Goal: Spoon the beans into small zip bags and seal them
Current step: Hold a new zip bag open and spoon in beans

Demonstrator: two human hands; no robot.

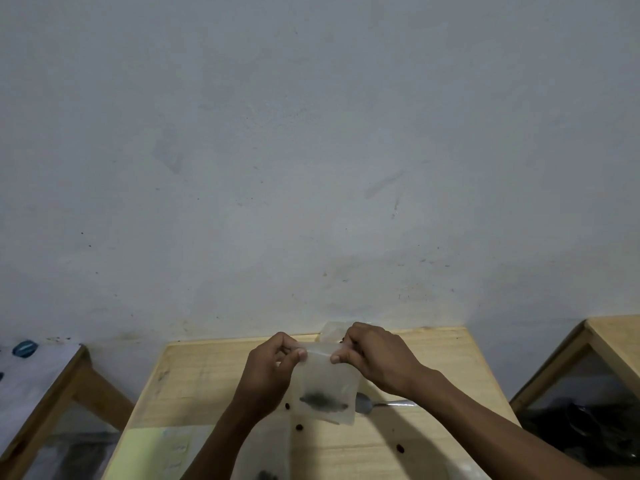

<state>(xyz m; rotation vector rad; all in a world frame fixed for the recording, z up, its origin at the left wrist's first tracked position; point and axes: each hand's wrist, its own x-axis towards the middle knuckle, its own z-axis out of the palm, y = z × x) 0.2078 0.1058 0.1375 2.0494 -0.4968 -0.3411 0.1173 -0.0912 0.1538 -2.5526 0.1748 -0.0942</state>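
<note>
Translucent zip bag hangs upright, dark beans pooled at bottom.

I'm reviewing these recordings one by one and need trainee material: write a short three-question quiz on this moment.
1. True or false: the spoon is in the right hand.
2. What holds the top edge of the zip bag? A) left hand only B) both hands C) neither
3. Where do the beans sit inside the held bag?

Key
1. False; it lies on the wooden table, partly behind the bag.
2. B; each hand pinches one end of the top edge.
3. In a dark cluster at the bottom; a few loose beans lie on the table.
</note>
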